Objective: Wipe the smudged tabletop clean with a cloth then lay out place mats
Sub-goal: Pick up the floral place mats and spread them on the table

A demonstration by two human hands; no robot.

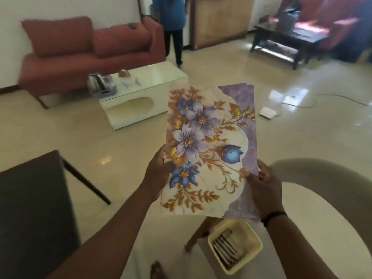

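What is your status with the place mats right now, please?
Left hand and right hand both gripping the floral place mats, held up in the air. None laid out yet. Nothing blocking the hands.

Floor (112, 137): glossy cream tile, with window glare at right. Wall (60, 9): plain white. Red sofa (84, 53) stands against it, two cushions upright. White low coffee table (141, 93) in front of the sofa, small blurred items on top. Dark wooden table (285, 41) at far right, before red armchairs (330, 23). Wooden panel (221, 21) at rear centre. White box (267, 113) with trailing cable lies on the floor. A person (173, 27) stands near the sofa's end.
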